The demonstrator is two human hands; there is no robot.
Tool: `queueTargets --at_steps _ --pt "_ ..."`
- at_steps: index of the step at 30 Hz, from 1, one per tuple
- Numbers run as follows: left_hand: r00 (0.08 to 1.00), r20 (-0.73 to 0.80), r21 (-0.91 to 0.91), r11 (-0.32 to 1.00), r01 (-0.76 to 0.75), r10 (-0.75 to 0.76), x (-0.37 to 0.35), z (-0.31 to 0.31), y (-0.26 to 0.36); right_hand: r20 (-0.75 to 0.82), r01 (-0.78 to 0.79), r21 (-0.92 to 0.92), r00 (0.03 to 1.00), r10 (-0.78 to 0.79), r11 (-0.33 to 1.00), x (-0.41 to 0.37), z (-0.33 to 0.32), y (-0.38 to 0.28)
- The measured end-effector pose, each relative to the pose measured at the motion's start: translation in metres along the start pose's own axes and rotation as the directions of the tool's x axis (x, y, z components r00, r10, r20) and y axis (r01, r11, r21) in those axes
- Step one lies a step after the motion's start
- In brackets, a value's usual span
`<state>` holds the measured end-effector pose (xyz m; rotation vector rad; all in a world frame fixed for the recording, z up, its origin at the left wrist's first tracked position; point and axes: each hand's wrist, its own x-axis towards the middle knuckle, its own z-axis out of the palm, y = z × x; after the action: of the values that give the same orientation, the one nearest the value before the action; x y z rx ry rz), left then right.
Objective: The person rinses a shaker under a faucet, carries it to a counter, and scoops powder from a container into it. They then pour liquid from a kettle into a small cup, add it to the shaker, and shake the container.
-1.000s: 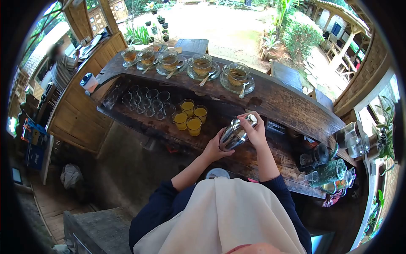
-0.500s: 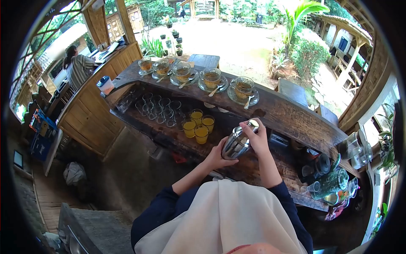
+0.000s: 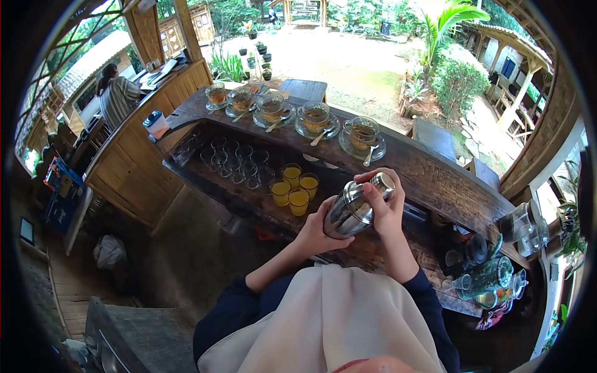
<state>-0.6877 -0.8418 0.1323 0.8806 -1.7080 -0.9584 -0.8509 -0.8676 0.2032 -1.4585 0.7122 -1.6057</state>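
Observation:
A shiny metal cocktail shaker [image 3: 349, 214] is held tilted in front of my chest, its top end pointing up to the right. My left hand [image 3: 320, 231] is wrapped round the lower body. Round the cap end, my right hand [image 3: 387, 198] grips with the thumb on the near side and fingers over the far side. Just left of the shaker, several glasses of orange-yellow drink [image 3: 298, 200] stand grouped on the lower counter [image 3: 367, 252]. Whether the shaker holds anything cannot be seen.
Several glass cups of amber drink [image 3: 360, 133] on saucers with spoons line the upper ledge [image 3: 429, 177]. Upturned-looking clear glasses [image 3: 233, 163] stand at the left. Pitchers and jars [image 3: 491, 273] crowd the right end. A person in a striped top [image 3: 118, 99] is at the far-left counter.
Both hands and the shaker have shifted slightly to the right. My right hand's fingers now wrap further over the cap end. The view has moved a little.

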Motion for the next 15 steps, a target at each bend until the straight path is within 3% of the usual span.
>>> queueTargets --at_steps 3,15 --pt "0.991 0.041 -0.096 0.986 0.134 -0.131 0.0 0.001 0.004 0.04 -0.069 0.024 0.997 0.068 0.997 0.005 0.001 -0.001" --pt "0.982 0.11 -0.149 0.974 0.171 -0.156 -0.007 -0.006 0.01 0.205 -0.058 -0.055 0.976 0.068 0.997 0.008 0.006 -0.015"
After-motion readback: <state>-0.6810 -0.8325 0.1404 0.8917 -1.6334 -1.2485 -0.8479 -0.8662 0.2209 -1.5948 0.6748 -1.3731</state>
